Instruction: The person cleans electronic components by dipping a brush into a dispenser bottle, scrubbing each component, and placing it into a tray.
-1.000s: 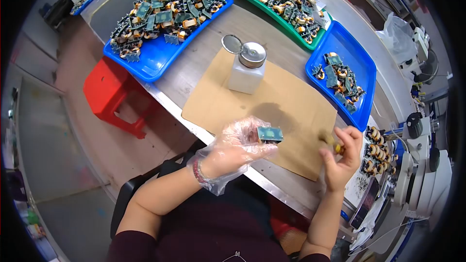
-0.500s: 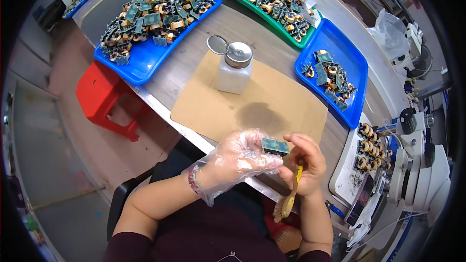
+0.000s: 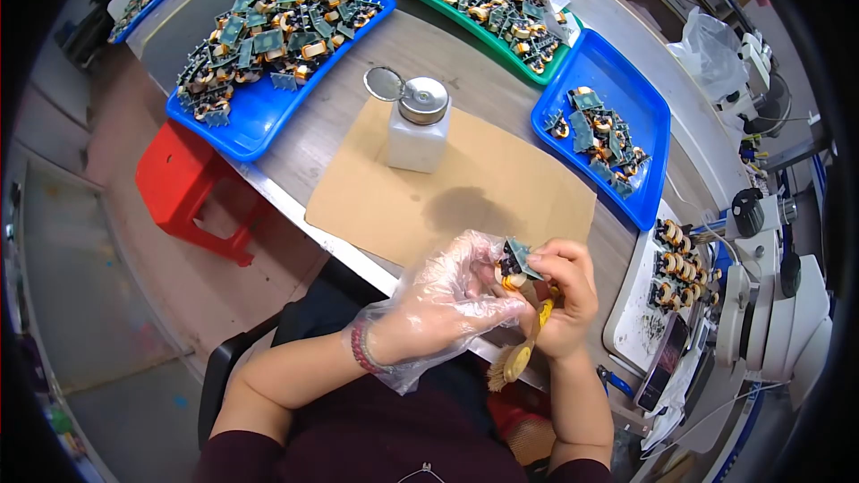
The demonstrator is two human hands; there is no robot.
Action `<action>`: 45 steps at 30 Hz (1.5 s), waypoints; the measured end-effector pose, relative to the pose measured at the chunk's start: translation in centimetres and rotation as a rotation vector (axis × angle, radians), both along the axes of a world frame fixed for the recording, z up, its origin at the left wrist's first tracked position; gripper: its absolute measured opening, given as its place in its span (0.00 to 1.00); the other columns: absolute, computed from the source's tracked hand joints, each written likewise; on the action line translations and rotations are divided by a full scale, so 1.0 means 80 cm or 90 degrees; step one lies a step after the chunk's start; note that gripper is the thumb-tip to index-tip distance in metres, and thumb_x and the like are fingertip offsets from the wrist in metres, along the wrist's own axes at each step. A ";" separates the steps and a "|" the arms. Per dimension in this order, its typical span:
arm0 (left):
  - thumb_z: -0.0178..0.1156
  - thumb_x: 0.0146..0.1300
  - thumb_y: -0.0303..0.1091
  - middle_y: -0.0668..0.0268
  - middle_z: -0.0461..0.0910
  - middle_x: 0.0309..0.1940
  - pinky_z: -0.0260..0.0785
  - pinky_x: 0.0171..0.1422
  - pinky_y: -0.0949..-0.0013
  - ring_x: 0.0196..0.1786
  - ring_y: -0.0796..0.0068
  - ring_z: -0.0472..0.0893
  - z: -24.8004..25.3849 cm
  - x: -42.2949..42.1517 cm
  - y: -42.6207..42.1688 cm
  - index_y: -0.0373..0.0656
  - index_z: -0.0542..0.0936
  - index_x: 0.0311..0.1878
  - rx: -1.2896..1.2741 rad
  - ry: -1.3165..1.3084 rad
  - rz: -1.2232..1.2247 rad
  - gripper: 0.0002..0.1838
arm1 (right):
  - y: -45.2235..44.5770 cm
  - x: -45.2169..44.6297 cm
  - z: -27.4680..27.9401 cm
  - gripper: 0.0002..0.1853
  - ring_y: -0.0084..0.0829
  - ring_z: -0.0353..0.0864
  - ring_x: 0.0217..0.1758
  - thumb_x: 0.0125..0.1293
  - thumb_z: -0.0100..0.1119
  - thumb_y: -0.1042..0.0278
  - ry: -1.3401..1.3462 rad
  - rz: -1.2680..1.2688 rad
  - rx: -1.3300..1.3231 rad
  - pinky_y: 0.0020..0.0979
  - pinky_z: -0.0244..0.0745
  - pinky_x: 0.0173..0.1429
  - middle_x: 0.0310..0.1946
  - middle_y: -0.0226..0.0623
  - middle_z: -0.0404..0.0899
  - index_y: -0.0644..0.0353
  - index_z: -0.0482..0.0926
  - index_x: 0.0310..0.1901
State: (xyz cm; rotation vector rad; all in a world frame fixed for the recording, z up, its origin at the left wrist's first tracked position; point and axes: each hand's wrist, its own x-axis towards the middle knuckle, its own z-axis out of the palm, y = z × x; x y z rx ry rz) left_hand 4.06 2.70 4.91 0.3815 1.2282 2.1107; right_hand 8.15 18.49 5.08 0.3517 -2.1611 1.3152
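Note:
My left hand (image 3: 443, 291), in a clear plastic glove, curls its fingers around one side of a small circuit board (image 3: 522, 259). The board is tilted, and its black parts and copper-wound coil face the glove. With its fingertips my bare right hand (image 3: 570, 291) touches the board's other edge. That same hand also holds a brush (image 3: 514, 362) by its yellow handle, bristles pointing down toward my lap. Beneath both hands lies a sheet of brown cardboard (image 3: 358, 188) with a dark wet patch. On it stands a white dispenser bottle (image 3: 418, 139), its metal lid flipped up.
Blue trays at left (image 3: 255, 130) and right (image 3: 658, 125) and a green tray (image 3: 528, 67) hold circuit boards. More coil boards sit on a white tray (image 3: 626, 322) beside a microscope (image 3: 761, 277). A red stool (image 3: 179, 179) stands left of the table.
The circuit board has turned from lying flat, green face up, to a steep tilt that shows its coil. My right fingers have moved onto its edge. The brush has shifted slightly left.

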 end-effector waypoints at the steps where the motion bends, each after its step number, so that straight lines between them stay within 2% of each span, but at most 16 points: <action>1: 0.68 0.54 0.31 0.71 0.69 0.33 0.65 0.42 0.79 0.37 0.87 0.68 -0.001 0.001 0.002 0.40 0.68 0.47 0.009 0.005 0.017 0.21 | 0.001 0.001 0.000 0.18 0.13 0.62 0.23 0.46 0.71 0.74 -0.011 0.015 -0.022 0.16 0.57 0.24 0.40 0.35 0.70 0.61 0.79 0.41; 6: 0.69 0.52 0.35 0.71 0.70 0.32 0.66 0.37 0.79 0.34 0.86 0.68 -0.013 -0.002 0.007 0.38 0.70 0.42 -0.058 0.093 0.048 0.20 | 0.002 0.006 -0.003 0.17 0.14 0.63 0.23 0.49 0.70 0.74 -0.083 0.046 -0.144 0.16 0.58 0.24 0.43 0.37 0.71 0.61 0.78 0.43; 8: 0.70 0.51 0.37 0.71 0.71 0.31 0.66 0.36 0.78 0.32 0.86 0.69 -0.012 -0.002 0.006 0.38 0.71 0.41 -0.072 0.105 0.063 0.20 | 0.006 0.006 -0.011 0.24 0.14 0.65 0.28 0.53 0.70 0.60 -0.107 0.088 -0.120 0.15 0.60 0.28 0.47 0.40 0.69 0.64 0.74 0.48; 10: 0.70 0.51 0.39 0.70 0.72 0.28 0.67 0.32 0.75 0.29 0.85 0.70 -0.008 -0.002 0.003 0.38 0.73 0.39 -0.091 0.074 0.125 0.19 | 0.010 0.004 -0.011 0.27 0.15 0.65 0.27 0.49 0.71 0.67 -0.134 0.064 -0.060 0.15 0.62 0.29 0.49 0.37 0.69 0.63 0.72 0.51; 11: 0.69 0.49 0.39 0.66 0.72 0.25 0.68 0.32 0.71 0.27 0.78 0.73 -0.023 -0.007 0.003 0.38 0.74 0.36 -0.125 0.154 0.175 0.18 | 0.009 0.002 -0.003 0.31 0.16 0.65 0.28 0.45 0.69 0.76 -0.164 0.032 -0.092 0.16 0.63 0.30 0.49 0.35 0.71 0.59 0.73 0.55; 13: 0.69 0.47 0.38 0.61 0.73 0.23 0.69 0.31 0.67 0.26 0.66 0.75 -0.017 -0.029 -0.009 0.38 0.73 0.33 -0.293 0.448 0.255 0.17 | 0.017 0.000 0.010 0.36 0.18 0.66 0.31 0.44 0.71 0.73 -0.210 -0.028 -0.074 0.18 0.66 0.35 0.50 0.35 0.70 0.59 0.69 0.59; 14: 0.68 0.44 0.38 0.57 0.73 0.24 0.69 0.31 0.61 0.27 0.56 0.75 -0.008 -0.029 -0.015 0.40 0.72 0.31 -0.461 0.529 0.285 0.17 | 0.020 0.001 0.013 0.32 0.20 0.67 0.33 0.48 0.69 0.73 -0.222 -0.065 -0.079 0.20 0.68 0.40 0.49 0.36 0.70 0.59 0.71 0.58; 18: 0.68 0.44 0.42 0.58 0.75 0.25 0.69 0.32 0.56 0.29 0.53 0.76 -0.028 -0.037 -0.023 0.43 0.73 0.30 -0.617 0.671 0.340 0.17 | 0.020 -0.004 0.012 0.14 0.20 0.69 0.29 0.56 0.63 0.73 -0.087 -0.158 0.143 0.20 0.67 0.33 0.40 0.39 0.73 0.60 0.82 0.45; 23: 0.71 0.40 0.38 0.59 0.71 0.20 0.66 0.28 0.58 0.25 0.54 0.74 -0.039 -0.041 -0.023 0.41 0.71 0.23 -0.511 0.683 0.408 0.17 | -0.009 -0.006 0.009 0.10 0.25 0.71 0.19 0.53 0.66 0.68 -0.106 -0.210 0.384 0.27 0.66 0.26 0.34 0.32 0.77 0.54 0.84 0.39; 28: 0.71 0.42 0.43 0.59 0.68 0.16 0.64 0.26 0.58 0.21 0.54 0.71 -0.029 -0.044 -0.024 0.41 0.68 0.19 -0.608 0.763 0.365 0.21 | 0.043 -0.008 0.007 0.06 0.23 0.72 0.22 0.54 0.66 0.71 -0.202 -0.311 0.270 0.24 0.65 0.26 0.34 0.32 0.76 0.60 0.84 0.34; 30: 0.72 0.42 0.45 0.59 0.67 0.15 0.63 0.26 0.58 0.21 0.55 0.71 -0.026 -0.042 -0.035 0.41 0.67 0.18 -0.603 0.771 0.335 0.23 | 0.046 -0.008 0.005 0.06 0.19 0.69 0.25 0.55 0.65 0.74 -0.196 -0.240 0.073 0.21 0.64 0.28 0.35 0.32 0.73 0.64 0.83 0.35; 33: 0.73 0.37 0.47 0.60 0.75 0.26 0.69 0.34 0.58 0.31 0.56 0.76 -0.018 -0.035 -0.052 0.42 0.76 0.31 -0.636 0.633 0.254 0.23 | 0.034 -0.010 0.007 0.07 0.17 0.66 0.27 0.56 0.65 0.75 -0.182 -0.215 0.101 0.19 0.63 0.29 0.36 0.32 0.71 0.63 0.83 0.37; 36: 0.76 0.33 0.41 0.60 0.73 0.28 0.67 0.35 0.59 0.32 0.56 0.75 -0.014 -0.040 -0.044 0.40 0.75 0.26 -0.577 0.666 0.399 0.22 | 0.018 -0.013 -0.001 0.08 0.19 0.69 0.27 0.54 0.66 0.74 -0.076 -0.175 0.162 0.21 0.63 0.28 0.36 0.34 0.73 0.61 0.84 0.38; 39: 0.75 0.32 0.40 0.59 0.75 0.37 0.68 0.42 0.60 0.39 0.56 0.75 -0.020 -0.050 -0.041 0.42 0.79 0.32 -0.562 0.731 0.300 0.23 | -0.007 -0.010 0.005 0.10 0.20 0.69 0.23 0.50 0.68 0.73 -0.084 -0.109 0.379 0.24 0.65 0.28 0.40 0.35 0.75 0.56 0.84 0.37; 42: 0.73 0.34 0.40 0.61 0.77 0.36 0.68 0.44 0.60 0.40 0.58 0.76 -0.023 -0.058 -0.042 0.45 0.81 0.35 -0.539 0.710 0.233 0.21 | 0.018 -0.014 -0.006 0.08 0.22 0.70 0.21 0.49 0.68 0.72 -0.200 -0.147 0.202 0.25 0.66 0.28 0.40 0.35 0.76 0.57 0.85 0.33; 45: 0.72 0.35 0.39 0.62 0.78 0.35 0.68 0.44 0.60 0.39 0.59 0.76 -0.023 -0.060 -0.042 0.45 0.81 0.35 -0.514 0.700 0.226 0.20 | 0.044 -0.014 0.000 0.07 0.22 0.70 0.22 0.49 0.68 0.74 -0.195 -0.281 0.215 0.24 0.67 0.28 0.39 0.36 0.75 0.59 0.85 0.33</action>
